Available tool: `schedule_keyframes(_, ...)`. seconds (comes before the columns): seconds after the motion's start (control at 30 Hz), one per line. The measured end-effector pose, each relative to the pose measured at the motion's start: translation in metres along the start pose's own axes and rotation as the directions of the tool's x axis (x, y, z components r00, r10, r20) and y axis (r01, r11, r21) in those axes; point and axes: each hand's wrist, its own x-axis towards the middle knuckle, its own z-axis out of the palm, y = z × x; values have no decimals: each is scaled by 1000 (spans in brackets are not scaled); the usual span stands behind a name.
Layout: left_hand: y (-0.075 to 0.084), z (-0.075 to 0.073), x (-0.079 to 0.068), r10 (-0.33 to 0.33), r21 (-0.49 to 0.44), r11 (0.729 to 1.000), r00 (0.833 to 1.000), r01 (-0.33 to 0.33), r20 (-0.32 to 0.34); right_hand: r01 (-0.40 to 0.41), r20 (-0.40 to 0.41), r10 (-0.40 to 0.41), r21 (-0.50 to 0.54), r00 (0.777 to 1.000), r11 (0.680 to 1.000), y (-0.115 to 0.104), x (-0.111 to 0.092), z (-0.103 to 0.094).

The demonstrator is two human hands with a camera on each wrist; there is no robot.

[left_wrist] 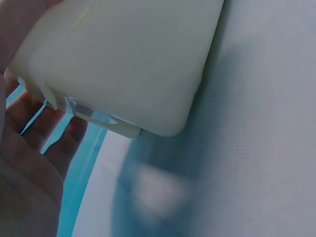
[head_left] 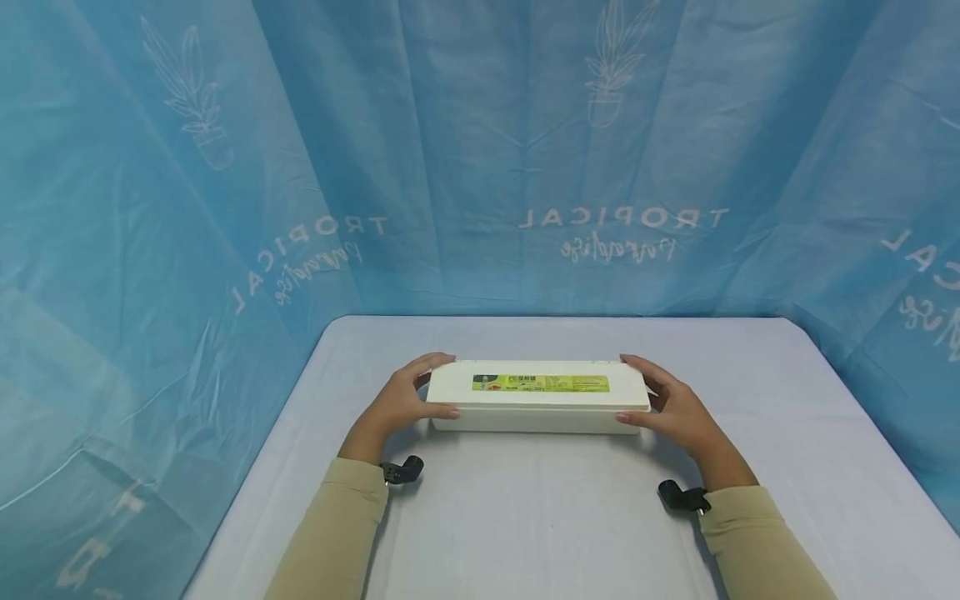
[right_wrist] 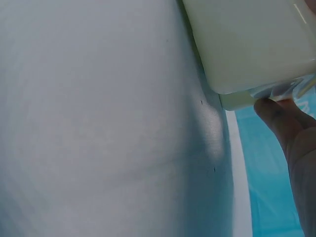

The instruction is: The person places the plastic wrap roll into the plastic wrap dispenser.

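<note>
A long white cling film dispenser (head_left: pixel 540 420) lies crosswise toward the far side of the table, its lid down and a yellow-green label (head_left: pixel 540 383) on top. At its left end my left hand (head_left: pixel 397 402) grips it, thumb on the front face and fingers round the back. My right hand (head_left: pixel 681 410) holds the opposite end the same way. In the left wrist view the rounded end of the dispenser (left_wrist: pixel 128 59) shows above the left hand's fingers (left_wrist: pixel 71 140). The right wrist view has fingertips (right_wrist: pixel 266 111) against the dispenser's back edge.
A white cloth covers the table (head_left: pixel 540 517). Blue curtains (head_left: pixel 465 167) printed with plants and lettering hang behind and along both sides. Small black cameras (head_left: pixel 405 469) sit at the wrists by the beige sleeves (head_left: pixel 330 533).
</note>
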Motion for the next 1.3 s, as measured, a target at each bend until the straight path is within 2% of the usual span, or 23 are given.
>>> schedule_keyframes(0.4,8,-2,1,-58,-8,998,998,58,8,2,28,-2,-17,1000,1000,-7,-2,0)
schedule_keyframes(0.67,-1,-1,-3,-67,-52,996,998,68,23,99,110,-96,-23,989,995,0,-4,3)
schedule_keyframes(0.9,-5,2,-6,-36,-87,995,999,39,37,81,109,-81,5,991,997,1,-8,4)
schedule_keyframes(1.07,-7,5,-8,2,-90,996,1000,0,27,110,97,-108,-11,989,994,3,-8,5)
schedule_keyframes(1.3,-4,-1,-16,15,-54,998,1000,-14,11,68,45,-63,-100,997,993,-1,-10,2)
